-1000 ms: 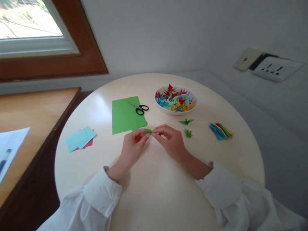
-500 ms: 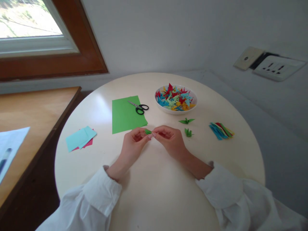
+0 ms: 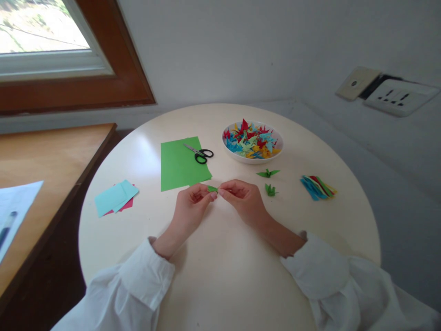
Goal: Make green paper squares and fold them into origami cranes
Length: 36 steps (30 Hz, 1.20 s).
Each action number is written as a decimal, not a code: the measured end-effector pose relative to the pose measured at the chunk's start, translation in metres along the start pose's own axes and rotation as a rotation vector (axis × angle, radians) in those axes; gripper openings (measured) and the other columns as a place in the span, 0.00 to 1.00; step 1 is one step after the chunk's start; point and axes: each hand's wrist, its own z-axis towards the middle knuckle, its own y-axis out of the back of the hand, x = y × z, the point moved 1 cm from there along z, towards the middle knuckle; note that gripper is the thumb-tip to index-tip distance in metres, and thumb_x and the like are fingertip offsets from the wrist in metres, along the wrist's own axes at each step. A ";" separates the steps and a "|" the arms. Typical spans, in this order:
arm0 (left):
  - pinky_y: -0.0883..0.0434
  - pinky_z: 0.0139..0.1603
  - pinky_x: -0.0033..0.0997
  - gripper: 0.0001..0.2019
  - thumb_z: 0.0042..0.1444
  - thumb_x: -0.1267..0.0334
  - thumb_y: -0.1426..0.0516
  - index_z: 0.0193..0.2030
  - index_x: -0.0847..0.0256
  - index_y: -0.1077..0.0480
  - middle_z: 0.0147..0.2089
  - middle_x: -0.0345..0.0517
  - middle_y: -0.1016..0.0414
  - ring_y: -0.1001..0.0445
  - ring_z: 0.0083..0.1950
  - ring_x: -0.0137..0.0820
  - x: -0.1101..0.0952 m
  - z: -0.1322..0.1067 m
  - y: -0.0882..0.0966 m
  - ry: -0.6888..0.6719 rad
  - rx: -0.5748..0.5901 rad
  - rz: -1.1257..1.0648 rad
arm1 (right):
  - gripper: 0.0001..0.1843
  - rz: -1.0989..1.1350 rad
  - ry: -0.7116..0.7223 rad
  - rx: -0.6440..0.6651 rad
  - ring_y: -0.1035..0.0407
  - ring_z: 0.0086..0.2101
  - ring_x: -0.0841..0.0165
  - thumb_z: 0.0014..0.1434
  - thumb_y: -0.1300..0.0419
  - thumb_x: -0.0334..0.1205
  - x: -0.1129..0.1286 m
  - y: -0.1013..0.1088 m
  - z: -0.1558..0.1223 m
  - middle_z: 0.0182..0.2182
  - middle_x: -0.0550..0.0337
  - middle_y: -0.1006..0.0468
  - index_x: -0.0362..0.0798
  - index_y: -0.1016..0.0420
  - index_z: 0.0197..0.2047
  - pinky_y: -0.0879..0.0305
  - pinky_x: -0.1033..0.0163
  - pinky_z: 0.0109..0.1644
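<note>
Between my two hands is a small folded piece of green paper (image 3: 212,189), its lower part hidden by fingertips. My left hand (image 3: 193,202) pinches it from the left with thumb and forefinger. From the right, my right hand (image 3: 243,197) closes thumb and forefinger on its other end. Just beyond my right hand lie two small green paper cranes, one spread flat (image 3: 268,173) and one more upright (image 3: 270,190). Green paper sheets (image 3: 179,163) lie past my left hand, with black-handled scissors (image 3: 200,155) resting across their right side.
A white bowl (image 3: 253,161) full of colourful paper cranes stands at the back of the round white table (image 3: 220,276). Light blue and pink paper squares (image 3: 113,200) lie at left, folded coloured strips (image 3: 317,187) at right. A wooden desk (image 3: 51,151) adjoins at left.
Both hands stay almost in place, still pinching the green paper. The visible part of the folded paper has turned slightly between the fingertips.
</note>
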 end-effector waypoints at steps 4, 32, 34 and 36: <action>0.43 0.24 0.25 0.09 0.43 0.64 0.38 0.19 0.62 0.34 0.19 0.35 0.37 0.41 0.23 0.24 -0.001 0.000 0.001 -0.032 -0.015 -0.003 | 0.06 -0.033 0.040 0.015 0.28 0.29 0.68 0.48 0.37 0.40 -0.001 0.001 -0.001 0.26 0.59 0.21 0.47 0.25 0.27 0.31 0.64 0.33; 0.35 0.37 0.26 0.12 0.42 0.56 0.34 0.27 0.64 0.26 0.28 0.41 0.27 0.31 0.31 0.25 0.003 0.001 0.000 0.163 0.242 -0.413 | 0.12 -0.306 0.507 0.019 0.31 0.31 0.71 0.53 0.42 0.28 0.007 0.002 -0.007 0.32 0.60 0.23 0.50 0.26 0.40 0.32 0.64 0.34; 0.36 0.35 0.25 0.12 0.43 0.57 0.34 0.27 0.64 0.26 0.28 0.41 0.27 0.32 0.30 0.24 0.003 0.000 0.000 0.172 0.256 -0.440 | 0.13 -0.327 0.571 0.011 0.30 0.32 0.71 0.54 0.42 0.27 0.007 0.002 -0.007 0.33 0.59 0.22 0.50 0.25 0.41 0.32 0.64 0.34; 0.36 0.35 0.24 0.11 0.44 0.58 0.34 0.27 0.64 0.26 0.27 0.40 0.27 0.33 0.30 0.23 0.004 0.000 0.000 0.181 0.262 -0.467 | 0.13 -0.350 0.604 0.008 0.29 0.34 0.70 0.54 0.42 0.27 0.007 0.002 -0.007 0.34 0.58 0.22 0.50 0.25 0.41 0.31 0.63 0.36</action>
